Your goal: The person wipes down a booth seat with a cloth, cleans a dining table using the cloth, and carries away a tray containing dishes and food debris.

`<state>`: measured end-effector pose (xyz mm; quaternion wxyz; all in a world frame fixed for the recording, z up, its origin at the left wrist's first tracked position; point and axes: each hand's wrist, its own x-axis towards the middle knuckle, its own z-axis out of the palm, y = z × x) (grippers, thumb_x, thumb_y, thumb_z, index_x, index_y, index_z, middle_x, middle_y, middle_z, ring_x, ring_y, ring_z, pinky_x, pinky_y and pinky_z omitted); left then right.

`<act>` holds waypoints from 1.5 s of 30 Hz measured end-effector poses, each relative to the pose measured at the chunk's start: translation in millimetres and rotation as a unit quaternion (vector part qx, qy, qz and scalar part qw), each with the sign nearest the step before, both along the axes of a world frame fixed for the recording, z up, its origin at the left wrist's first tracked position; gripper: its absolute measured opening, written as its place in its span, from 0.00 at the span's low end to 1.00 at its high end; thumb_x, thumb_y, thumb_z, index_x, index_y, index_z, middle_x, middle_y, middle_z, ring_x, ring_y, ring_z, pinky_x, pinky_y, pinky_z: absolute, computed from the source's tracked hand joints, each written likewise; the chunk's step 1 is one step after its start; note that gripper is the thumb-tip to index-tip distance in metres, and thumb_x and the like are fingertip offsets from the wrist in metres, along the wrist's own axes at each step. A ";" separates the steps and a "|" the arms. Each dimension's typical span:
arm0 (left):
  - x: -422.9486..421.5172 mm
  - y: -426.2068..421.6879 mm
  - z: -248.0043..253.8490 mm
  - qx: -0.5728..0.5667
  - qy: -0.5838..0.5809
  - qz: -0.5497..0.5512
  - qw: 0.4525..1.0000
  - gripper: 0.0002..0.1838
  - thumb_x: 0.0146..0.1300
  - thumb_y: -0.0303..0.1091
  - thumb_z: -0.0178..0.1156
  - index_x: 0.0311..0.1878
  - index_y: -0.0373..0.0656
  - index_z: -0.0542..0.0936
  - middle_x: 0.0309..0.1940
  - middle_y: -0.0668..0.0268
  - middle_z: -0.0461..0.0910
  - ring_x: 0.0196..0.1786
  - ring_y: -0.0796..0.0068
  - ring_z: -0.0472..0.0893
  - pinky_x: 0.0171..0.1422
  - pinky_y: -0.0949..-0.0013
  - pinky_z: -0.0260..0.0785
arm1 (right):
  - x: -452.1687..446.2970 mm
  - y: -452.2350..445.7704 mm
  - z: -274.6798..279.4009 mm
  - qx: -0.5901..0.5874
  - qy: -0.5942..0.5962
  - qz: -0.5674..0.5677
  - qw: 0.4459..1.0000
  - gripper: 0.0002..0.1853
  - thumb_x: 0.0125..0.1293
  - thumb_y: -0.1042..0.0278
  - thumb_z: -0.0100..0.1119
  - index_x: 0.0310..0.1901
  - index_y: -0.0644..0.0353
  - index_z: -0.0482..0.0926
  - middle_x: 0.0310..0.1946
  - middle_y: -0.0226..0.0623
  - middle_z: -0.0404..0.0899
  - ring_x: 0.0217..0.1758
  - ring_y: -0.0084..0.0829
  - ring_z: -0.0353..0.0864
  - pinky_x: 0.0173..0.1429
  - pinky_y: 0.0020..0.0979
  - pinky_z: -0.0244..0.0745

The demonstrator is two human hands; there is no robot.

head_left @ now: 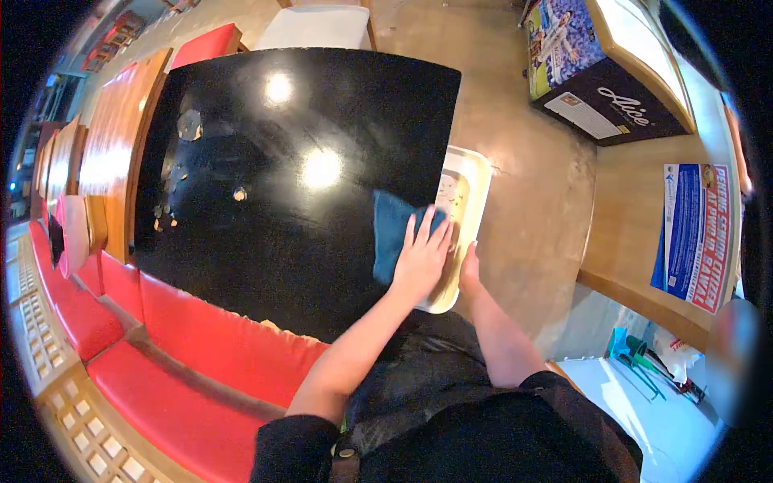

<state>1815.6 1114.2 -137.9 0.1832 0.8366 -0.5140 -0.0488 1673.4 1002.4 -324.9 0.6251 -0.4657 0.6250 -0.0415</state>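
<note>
**At the right edge of the black table, a blue cloth and a pale tray**

Along the right edge of the glossy black table [266,233], the left hand [423,256] lies over the bunched end of a blue fabric cloth [390,233], its fingers slightly spread and bent over the material. The cloth's flat part rests on the tabletop. Just off that edge, the right hand [470,270] grips the outer side of a shallow, cream-coloured rectangular tray [484,173]; its other fingers are hidden by the tray. Small dark scraps [454,197] dot the tray's inside.

Beyond the table's far right corner stands a box-shaped unit [600,80] with a black lower panel reading "Aice" in white script; a white label [586,114] beside the name is too small to read. Farther right of the table, a blue, white and red poster [692,233] carries large red capitals, too distorted to read surely.

The tabletop has pale chipped patches [191,125] toward its left side. A red padded bench [213,330] runs along the table's near left side, and a brown wooden table [121,153] stands to its left. Well to the table's lower right, green items [642,354] lie on a white surface [636,410].
</note>
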 end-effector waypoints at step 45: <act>188.4 -8.1 78.0 -0.292 0.237 0.084 0.923 0.17 0.42 0.19 0.50 0.35 0.44 0.83 0.41 0.61 0.82 0.50 0.64 0.79 0.61 0.64 0.66 | -42.5 -66.3 11.9 -0.155 0.284 -0.018 0.946 0.46 0.62 0.27 0.36 0.32 0.76 0.79 0.21 0.45 0.78 0.27 0.38 0.76 0.35 0.39 0.70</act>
